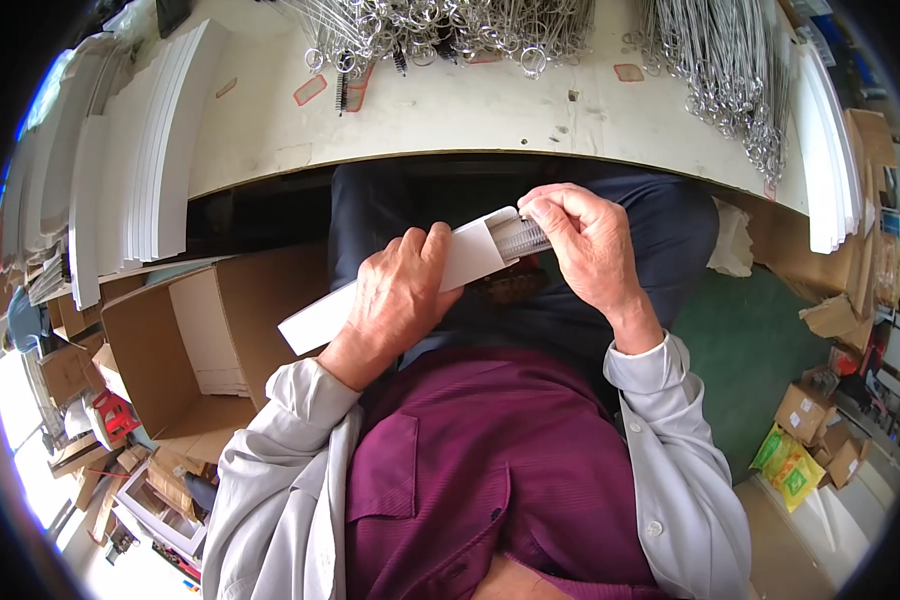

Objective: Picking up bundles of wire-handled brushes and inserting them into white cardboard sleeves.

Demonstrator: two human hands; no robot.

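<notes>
Near frame centre, held over the lap: a long white sleeve, long axis running from lower left up to upper right, open mouth at the upper right end. Left hand wrapped around the sleeve's middle, fingers curled over its top edge, thumb side toward the mouth. Right hand at the mouth, fingers pinched shut on a bundle of metal pins, bundle lying along the same axis and partly inside the sleeve, tips toward the lower left. Above, across the top of the frame: a pale worn table, its curved front edge just beyond the hands. Scattered on it at top centre, a heap of wire pins with ring ends; at upper right, a second heap of the same. At upper left, stacks of flat white sleeves leaning in rows; more of them at the right edge. Below left, an open carton with white sheets inside. At lower right, green floor, small cardboard boxes and a yellow-green packet.
</notes>
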